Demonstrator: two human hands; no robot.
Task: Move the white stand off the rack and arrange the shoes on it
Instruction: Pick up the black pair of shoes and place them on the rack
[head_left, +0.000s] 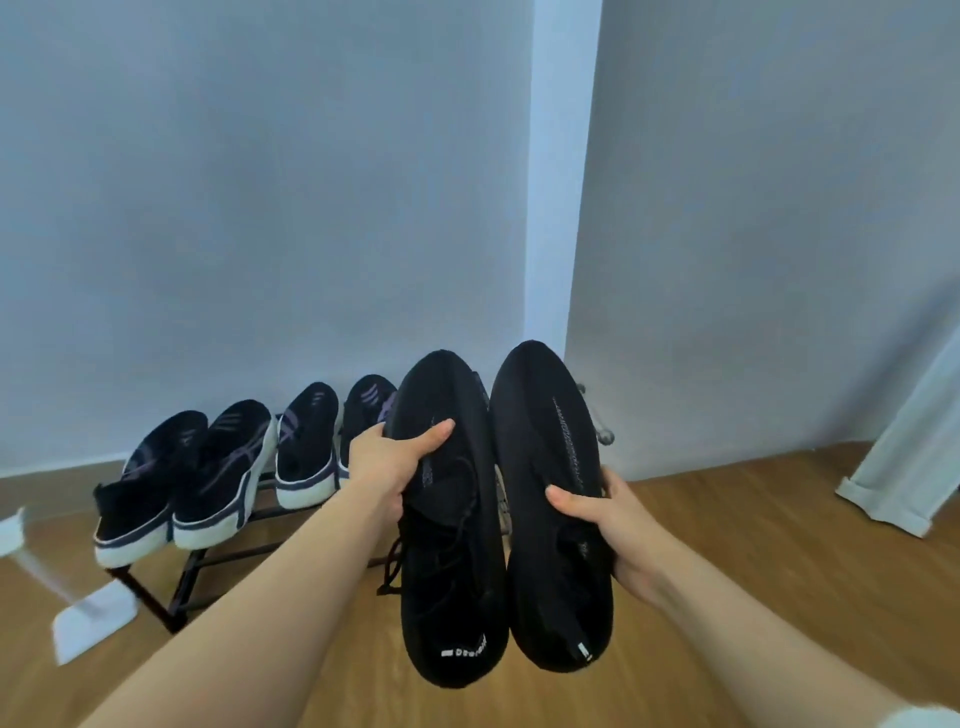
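Each hand clamps one black sneaker, left hand (387, 462) and right hand (605, 512), toes toward twelve o'clock above the rack (156, 597), white stand (78, 613) at eight o'clock; side-only grips could let a shoe slip.

Black rack (218, 558) with four shoes (223, 478), apparently on wooden floor (727, 545).

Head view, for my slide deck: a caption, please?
Each hand holds a black sneaker above the rack of four shoes.

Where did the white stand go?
The white stand sits on the wooden floor at the far left of the head view, just beside the black shoe rack's left end.
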